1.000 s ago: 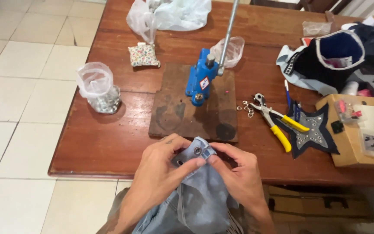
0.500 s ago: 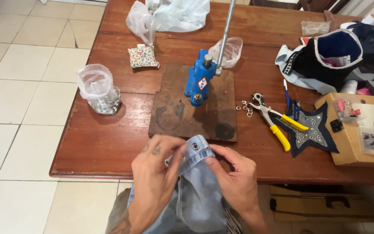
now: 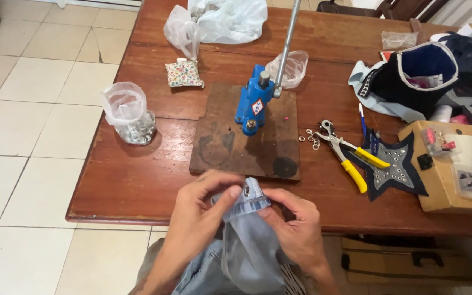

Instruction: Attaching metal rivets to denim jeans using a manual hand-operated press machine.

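Two bare hands are working over the long reddish-brown wooden table (image 3: 137, 180), where a blue lever press (image 3: 253, 104) is standing on a dark board (image 3: 219, 153). Left hand (image 3: 200, 218) and right hand (image 3: 296, 224) are both pinching the pale blue denim waistband (image 3: 249, 199) at the table's near edge, thumbs flanking its small metal snap (image 3: 246, 190).

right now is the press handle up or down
Up: the press lever rises steeply past the top edge, nothing under its head.

Bright, even daylight; sharp focus
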